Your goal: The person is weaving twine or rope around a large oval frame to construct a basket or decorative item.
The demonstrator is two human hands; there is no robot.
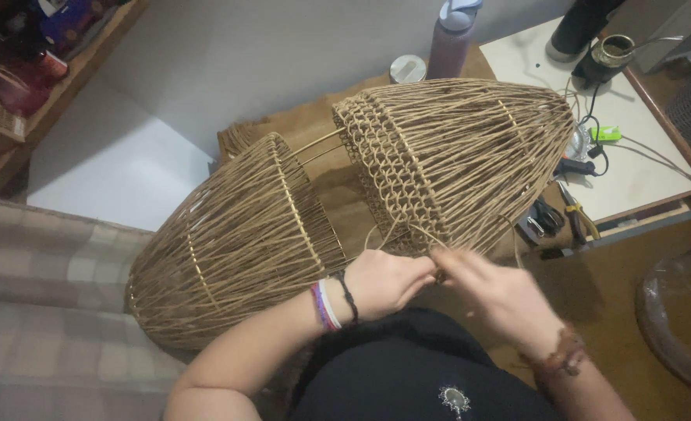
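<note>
A dome-shaped woven rattan frame (458, 160) lies on its side in front of me, with looped weaving along its open rim. My left hand (384, 281) and my right hand (490, 288) meet at the lower edge of that rim, both pinching thin loose rattan strands (408, 230) that curl up from it. A second rattan dome (236, 242) lies to the left, beside my left forearm, joined to the first by thin metal rods. My left wrist wears several bracelets, my right wrist a brown beaded one.
A low white table (642, 171) at the right holds cables, a green gadget (607, 134) and a dark cup. Pliers and scissors (560, 214) lie at its edge. A purple bottle (451, 39) and a tin stand behind. A checked cushion (49, 312) is at left.
</note>
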